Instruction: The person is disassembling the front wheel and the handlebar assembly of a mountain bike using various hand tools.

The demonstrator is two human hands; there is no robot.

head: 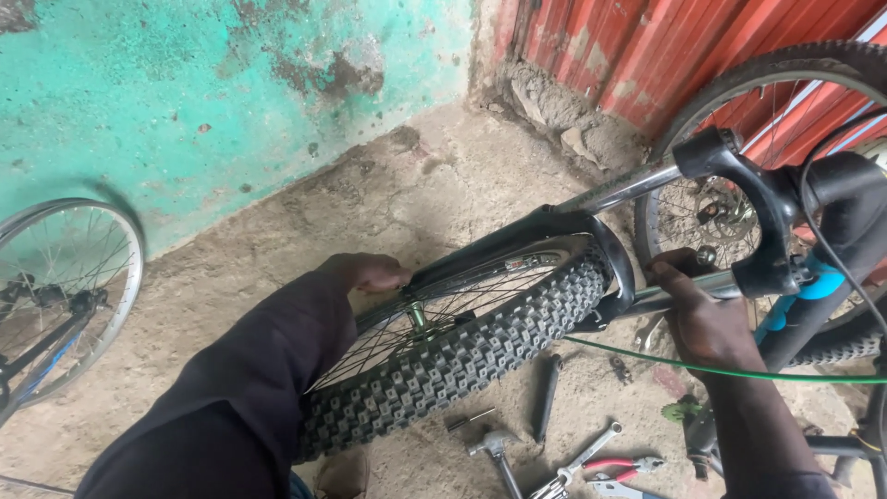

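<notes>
From the head view, the knobby front wheel (pixel 462 356) is seen seated in the black suspension fork (pixel 591 245), with the left hand (pixel 374 273) closed on the fork leg near the axle. The right hand (pixel 698 314) is wrapped around the other fork leg (fingers curled shut). A hammer (pixel 494 448), wrenches (pixel 582 457) and red-handled pliers (pixel 619 465) are scattered on the concrete floor (pixel 407 185) just beside the tyre.

Left hand (pixel 370 273): fingertips hidden behind black fork leg (pixel 517 242). Bare silver spoked wheel (pixel 65 286): cut by left edge. Red-handled pliers (pixel 610 465): partly cut by bottom edge.

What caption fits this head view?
Left hand at the knobby front wheel's axle, right hand on the fork leg, tools on the ground.
</notes>
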